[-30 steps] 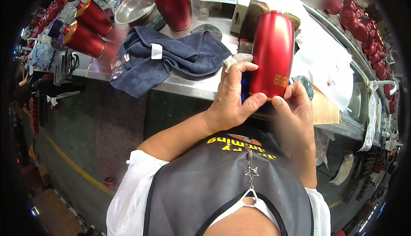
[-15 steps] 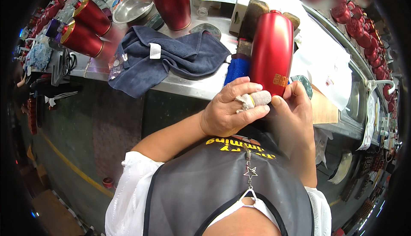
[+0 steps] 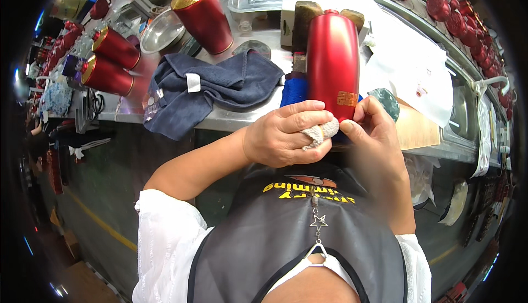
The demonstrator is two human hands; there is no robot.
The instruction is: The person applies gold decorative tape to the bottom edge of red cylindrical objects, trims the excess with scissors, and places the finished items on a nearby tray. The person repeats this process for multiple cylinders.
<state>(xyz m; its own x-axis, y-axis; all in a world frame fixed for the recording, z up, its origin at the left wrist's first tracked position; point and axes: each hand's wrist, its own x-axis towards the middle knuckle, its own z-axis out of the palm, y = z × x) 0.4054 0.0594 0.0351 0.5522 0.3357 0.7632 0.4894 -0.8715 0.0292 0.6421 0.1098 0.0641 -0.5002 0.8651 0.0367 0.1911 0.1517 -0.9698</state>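
A glossy red bottle point(image 3: 333, 61) with a gold square mark near its base lies with its narrow neck pointing away from me. Its base end is between my two hands. My left hand point(image 3: 291, 133) is closed at the left of the base, one finger wrapped in a pale cloth cover point(image 3: 324, 131). At the right of the base, my right hand point(image 3: 375, 130) pinches the edge between thumb and bent fingers. Behind the bottle stand dark worn blocks point(image 3: 306, 20), and a blue piece point(image 3: 294, 91) shows at its left side. The underside of the bottle is hidden.
A dark blue cloth point(image 3: 214, 91) lies on the metal table left of the bottle. Beyond it stand a red bottle with a gold top point(image 3: 202, 20) and a metal bowl point(image 3: 161, 32). More red bottles point(image 3: 107, 75) are farther left. White paper point(image 3: 412, 72) lies right.
The whole view has shifted slightly. The bottle's far end has swung a little left, and its gold mark now shows more fully. Both hands keep their hold at the base.
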